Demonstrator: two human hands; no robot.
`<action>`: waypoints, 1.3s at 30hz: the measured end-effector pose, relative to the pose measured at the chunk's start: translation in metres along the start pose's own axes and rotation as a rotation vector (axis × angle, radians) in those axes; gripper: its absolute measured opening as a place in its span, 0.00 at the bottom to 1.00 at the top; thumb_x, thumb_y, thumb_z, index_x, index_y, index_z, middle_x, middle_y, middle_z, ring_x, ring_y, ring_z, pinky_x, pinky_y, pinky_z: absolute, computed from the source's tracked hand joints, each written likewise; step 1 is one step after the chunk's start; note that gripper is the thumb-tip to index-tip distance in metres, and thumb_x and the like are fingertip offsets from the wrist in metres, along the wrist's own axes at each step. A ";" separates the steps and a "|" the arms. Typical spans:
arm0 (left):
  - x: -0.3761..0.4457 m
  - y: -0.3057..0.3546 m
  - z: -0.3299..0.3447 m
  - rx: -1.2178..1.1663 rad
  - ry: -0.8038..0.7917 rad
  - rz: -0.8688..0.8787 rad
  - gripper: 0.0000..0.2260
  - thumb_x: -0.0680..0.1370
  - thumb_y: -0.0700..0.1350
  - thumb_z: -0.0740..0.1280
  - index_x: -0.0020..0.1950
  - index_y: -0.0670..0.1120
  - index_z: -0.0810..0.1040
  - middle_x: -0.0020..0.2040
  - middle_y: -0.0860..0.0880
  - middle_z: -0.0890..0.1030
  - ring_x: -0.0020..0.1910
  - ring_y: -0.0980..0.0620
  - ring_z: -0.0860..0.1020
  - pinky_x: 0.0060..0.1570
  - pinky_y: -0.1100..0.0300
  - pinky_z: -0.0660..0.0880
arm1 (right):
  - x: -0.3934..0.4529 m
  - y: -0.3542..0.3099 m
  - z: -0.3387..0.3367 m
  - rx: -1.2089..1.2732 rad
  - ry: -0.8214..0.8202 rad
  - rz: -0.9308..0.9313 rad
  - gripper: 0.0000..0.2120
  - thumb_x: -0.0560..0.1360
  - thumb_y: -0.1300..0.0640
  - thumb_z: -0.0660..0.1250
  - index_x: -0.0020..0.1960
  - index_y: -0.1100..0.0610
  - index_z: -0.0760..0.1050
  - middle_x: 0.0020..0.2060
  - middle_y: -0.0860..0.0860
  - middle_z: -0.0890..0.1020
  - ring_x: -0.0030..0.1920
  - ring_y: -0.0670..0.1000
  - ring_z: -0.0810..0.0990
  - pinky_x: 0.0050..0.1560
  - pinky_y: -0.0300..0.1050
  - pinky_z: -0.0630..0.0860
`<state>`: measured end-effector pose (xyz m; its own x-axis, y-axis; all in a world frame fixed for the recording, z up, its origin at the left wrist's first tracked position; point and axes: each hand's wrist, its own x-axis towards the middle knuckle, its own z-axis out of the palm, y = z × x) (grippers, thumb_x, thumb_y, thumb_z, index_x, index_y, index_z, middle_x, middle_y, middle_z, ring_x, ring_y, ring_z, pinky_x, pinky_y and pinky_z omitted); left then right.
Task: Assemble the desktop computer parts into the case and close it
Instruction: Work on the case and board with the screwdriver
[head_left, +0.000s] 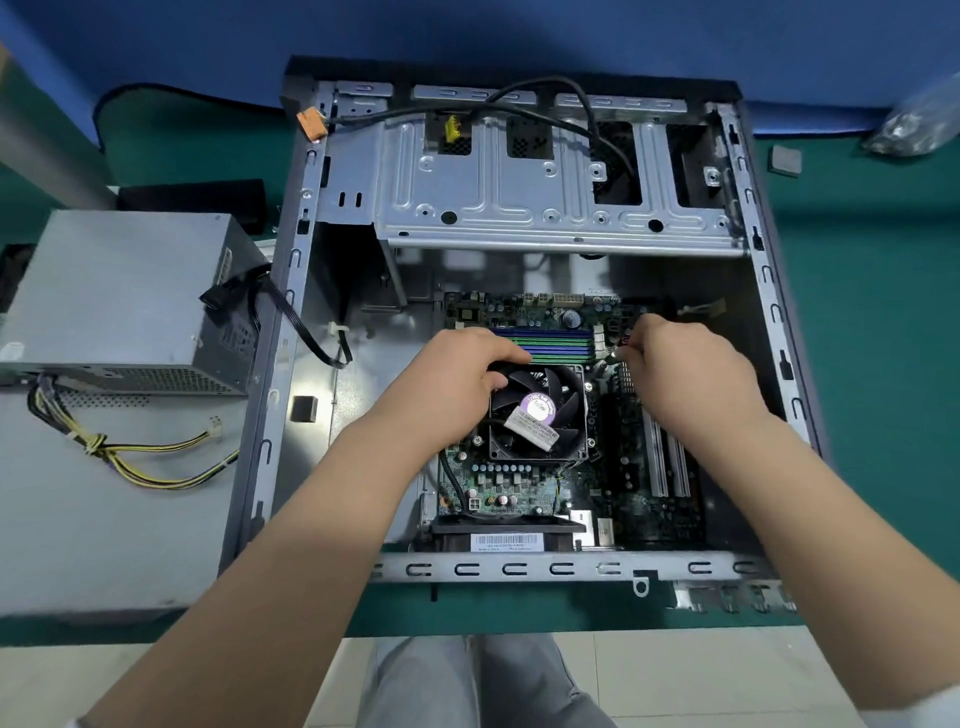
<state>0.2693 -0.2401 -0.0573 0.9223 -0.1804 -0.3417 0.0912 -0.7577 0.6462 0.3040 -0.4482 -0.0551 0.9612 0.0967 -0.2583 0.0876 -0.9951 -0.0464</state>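
The open grey computer case (291, 322) lies flat on a green table. Inside it sits the green motherboard (519, 493) with a black CPU cooler fan (540, 410) and blue and green memory slots (545, 340). My left hand (452, 379) grips the fan's upper left corner, fingers curled over its edge. My right hand (691, 374) rests on the board to the right of the fan, and its fingertips pinch something small near a red part; I cannot make out what it is.
A grey power supply (119, 296) with yellow and black cables (135, 457) rests on a grey side panel (104, 519) left of the case. An orange connector (311, 124) hangs over the case's far left corner. A small grey pad (785, 160) and a plastic bag (914, 124) lie far right.
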 end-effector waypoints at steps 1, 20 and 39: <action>0.000 0.000 0.000 -0.001 0.001 -0.003 0.16 0.79 0.37 0.64 0.63 0.52 0.78 0.60 0.50 0.77 0.58 0.51 0.74 0.51 0.69 0.64 | 0.003 0.000 -0.001 -0.015 -0.029 -0.029 0.11 0.80 0.53 0.60 0.53 0.61 0.71 0.44 0.61 0.79 0.39 0.60 0.73 0.36 0.47 0.67; 0.000 -0.001 0.001 -0.039 0.009 -0.017 0.16 0.79 0.37 0.64 0.62 0.51 0.79 0.60 0.51 0.77 0.56 0.52 0.74 0.50 0.67 0.67 | 0.022 0.003 -0.018 -0.230 -0.100 -0.210 0.16 0.80 0.45 0.59 0.49 0.58 0.76 0.46 0.58 0.80 0.47 0.62 0.79 0.40 0.47 0.67; 0.000 0.000 0.000 -0.041 0.017 -0.021 0.15 0.78 0.37 0.65 0.61 0.52 0.80 0.59 0.51 0.78 0.55 0.53 0.74 0.50 0.69 0.65 | 0.030 -0.003 -0.024 -0.175 -0.262 -0.246 0.08 0.79 0.57 0.61 0.47 0.57 0.62 0.44 0.57 0.76 0.44 0.59 0.75 0.39 0.47 0.69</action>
<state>0.2687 -0.2400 -0.0576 0.9264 -0.1537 -0.3437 0.1253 -0.7351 0.6663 0.3384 -0.4428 -0.0395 0.8084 0.3125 -0.4988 0.3719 -0.9280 0.0214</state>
